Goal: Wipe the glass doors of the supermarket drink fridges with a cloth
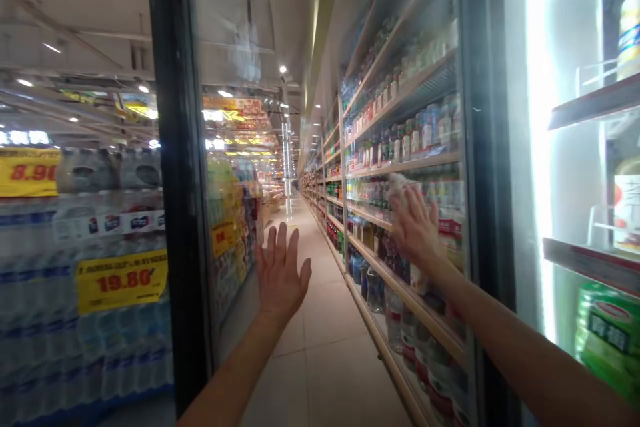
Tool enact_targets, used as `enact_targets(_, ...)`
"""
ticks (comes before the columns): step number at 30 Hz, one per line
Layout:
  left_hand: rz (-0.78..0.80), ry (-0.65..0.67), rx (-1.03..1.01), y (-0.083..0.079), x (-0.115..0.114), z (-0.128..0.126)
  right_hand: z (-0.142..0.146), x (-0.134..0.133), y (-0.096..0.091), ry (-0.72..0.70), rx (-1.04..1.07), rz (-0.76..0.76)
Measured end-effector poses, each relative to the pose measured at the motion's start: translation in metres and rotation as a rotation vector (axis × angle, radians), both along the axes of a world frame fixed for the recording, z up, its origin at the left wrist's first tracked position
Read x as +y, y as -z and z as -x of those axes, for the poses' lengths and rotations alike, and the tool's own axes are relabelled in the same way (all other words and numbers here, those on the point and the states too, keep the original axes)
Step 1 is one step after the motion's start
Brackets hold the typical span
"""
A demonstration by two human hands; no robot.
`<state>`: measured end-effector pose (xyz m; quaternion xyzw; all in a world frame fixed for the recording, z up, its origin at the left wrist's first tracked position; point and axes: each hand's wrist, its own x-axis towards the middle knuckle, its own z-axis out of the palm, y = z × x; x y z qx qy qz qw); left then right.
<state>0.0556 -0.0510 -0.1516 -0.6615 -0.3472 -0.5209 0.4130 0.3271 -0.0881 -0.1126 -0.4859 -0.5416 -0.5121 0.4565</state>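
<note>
A glass door (330,320) with a dark frame (177,167) stands right in front of me, and an aisle shows through or in its pane. My left hand (283,273) lies with fingers spread against the glass, holding nothing. Higher and to the right, my right hand (414,223) presses a whitish cloth (400,183) to the pane. Its fingers are blurred, and most of the cloth is hidden beneath them. A hazy smear (245,57) marks the upper left of the glass.
Right of the door is a brightly lit cooler with shelves (590,103) and a green package (607,333). On the left rise stacks of bottled water (45,307) with yellow price signs (123,280). Bottle-filled shelves (405,163) appear in the glass.
</note>
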Motion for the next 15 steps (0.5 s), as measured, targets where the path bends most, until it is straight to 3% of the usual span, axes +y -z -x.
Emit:
enact_targets(2,-0.012,0.003,0.005,0.002,0.000,0.001,0.000,0.003,-0.006,0.038,0.240,-0.082)
enact_targets(3,-0.013,0.005,0.002,0.002,0.000,0.001,0.004,0.003,-0.005,0.039,0.249,-0.081)
enact_targets(8,0.002,0.033,0.018,-0.003,-0.002,0.005,0.021,0.004,0.004,-0.064,-0.317,0.106)
enact_targets(9,-0.001,0.039,0.025,-0.007,-0.002,0.007,0.018,0.004,0.001,-0.055,-0.281,0.088)
enact_targets(13,-0.014,0.026,-0.020,-0.025,0.001,0.008,0.013,0.006,-0.015,0.039,0.215,-0.096)
enact_targets(15,0.001,0.012,-0.040,-0.031,0.003,0.010,0.030,0.008,-0.010,0.021,0.128,-0.052)
